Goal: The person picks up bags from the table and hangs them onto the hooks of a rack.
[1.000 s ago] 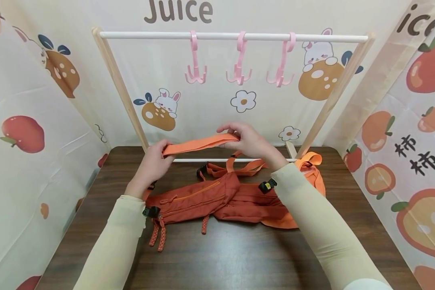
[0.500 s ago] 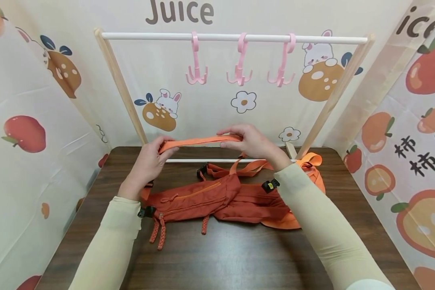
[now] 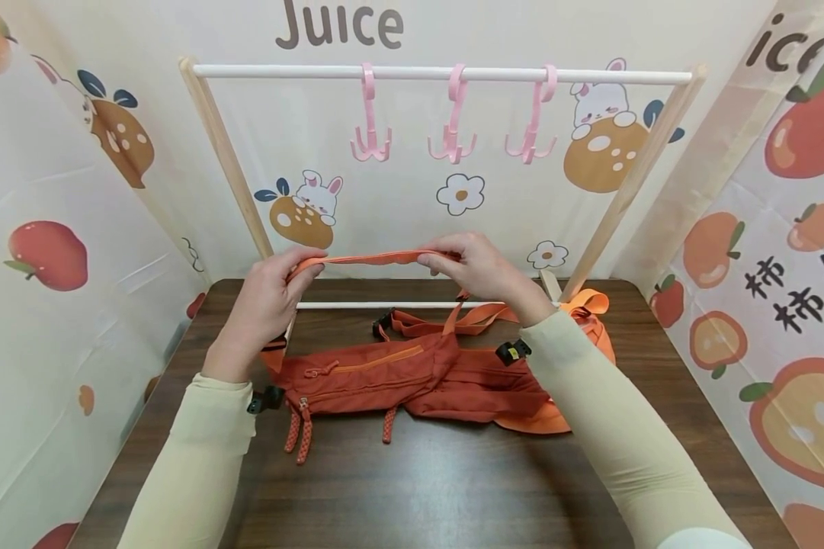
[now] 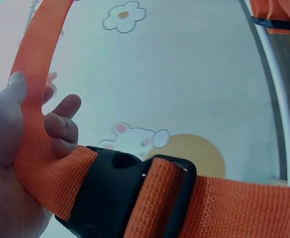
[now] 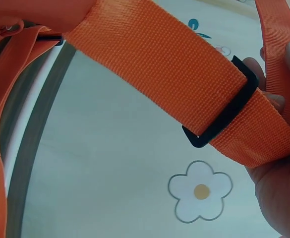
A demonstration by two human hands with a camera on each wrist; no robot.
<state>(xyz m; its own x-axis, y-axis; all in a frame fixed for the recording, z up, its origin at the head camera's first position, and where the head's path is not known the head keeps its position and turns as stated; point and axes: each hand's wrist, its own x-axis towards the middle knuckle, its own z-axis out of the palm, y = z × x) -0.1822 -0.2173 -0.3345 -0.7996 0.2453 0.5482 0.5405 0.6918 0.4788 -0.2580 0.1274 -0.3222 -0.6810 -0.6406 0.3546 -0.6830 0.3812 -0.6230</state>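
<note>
Both ends of a raised stretch of orange strap (image 3: pixel 373 259) are held, well apart: the left hand (image 3: pixel 264 301) grips one, thumb on one side and fingers on the other, and the right hand (image 3: pixel 478 267) grips the other likewise. Beside the left hand, a black buckle (image 4: pixel 117 193) sits on the webbing; near the right, a black slider (image 5: pixel 224 111). Each pale sleeve (image 3: pixel 209 427) carries a small black device (image 3: pixel 513 351); the right one's yellow mark is too small to read.

The strap is up in front of the rack (image 3: pixel 412 74), while the red bag (image 3: pixel 377 370) lies before the rack's low bar, orange zips showing. More red and orange fabric (image 3: pixel 480 385) adjoins it toward the rack's right foot; whether that is a separate bag cannot be told. Three pink hooks (image 3: pixel 370 107) hang from the rack's top bar.

Above the rack, the back cloth (image 3: pixel 398 198) reads "Juice"; right of the rack, the side cloth (image 3: pixel 755 252) shows a cut-off "ice" and, lower down, "柿柿" beside a cropped character. Fruit, rabbits and flowers are printed around the rack, which stands on a dark wood-grain table (image 3: pixel 384 496).
</note>
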